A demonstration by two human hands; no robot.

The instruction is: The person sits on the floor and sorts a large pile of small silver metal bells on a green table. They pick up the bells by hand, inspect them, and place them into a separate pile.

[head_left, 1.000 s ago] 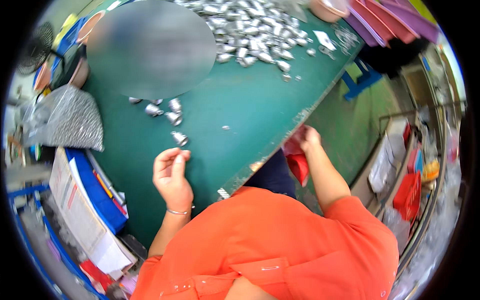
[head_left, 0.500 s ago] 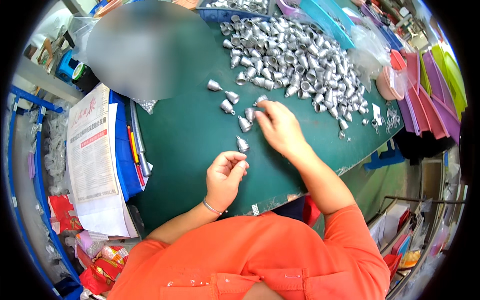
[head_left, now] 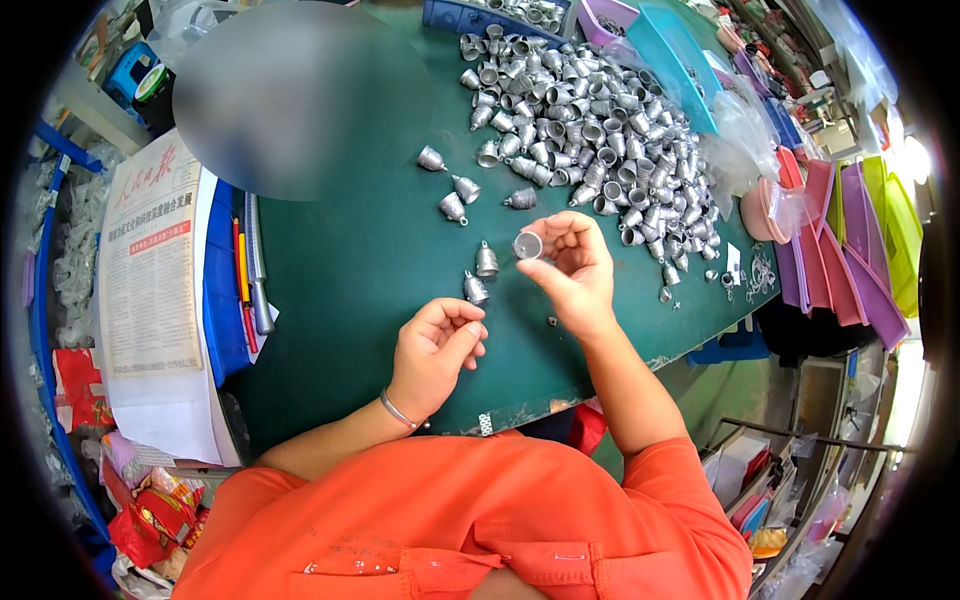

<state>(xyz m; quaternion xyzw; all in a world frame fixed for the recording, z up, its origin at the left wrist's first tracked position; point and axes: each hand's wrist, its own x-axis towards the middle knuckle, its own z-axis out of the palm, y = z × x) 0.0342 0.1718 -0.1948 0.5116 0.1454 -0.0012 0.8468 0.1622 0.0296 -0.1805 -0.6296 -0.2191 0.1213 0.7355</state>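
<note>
From where I stand, the right hand (head_left: 578,275) has a bell-shaped metal cup (head_left: 527,245) pinched at its rim between thumb and fingertips, its open mouth turned up toward the person. That looks a sound hold to me: light pressure at the edge leaves the inside open to view, and a small roll of the thumb should be enough to turn it. The left hand (head_left: 440,350), nearer the body and to the side, has its thumb and fingertips drawn close together; I cannot tell whether something tiny sits between them. It would do well to stay low and steady, because a looped metal cup (head_left: 475,288) lies just past those fingertips and a second upright cup (head_left: 486,259) stands just beyond that, both easy to knock over. A small metal bit (head_left: 552,322) rests on the green tabletop (head_left: 350,330) below the right wrist, so that forearm had best be kept lifted. Beyond the right hand lies a lone tipped cup (head_left: 521,199), with three loose cups (head_left: 452,208) off to its left; farther out spreads the big heap of cups (head_left: 600,130), better reached from its near edge, and past it a teal tray (head_left: 660,55).
</note>
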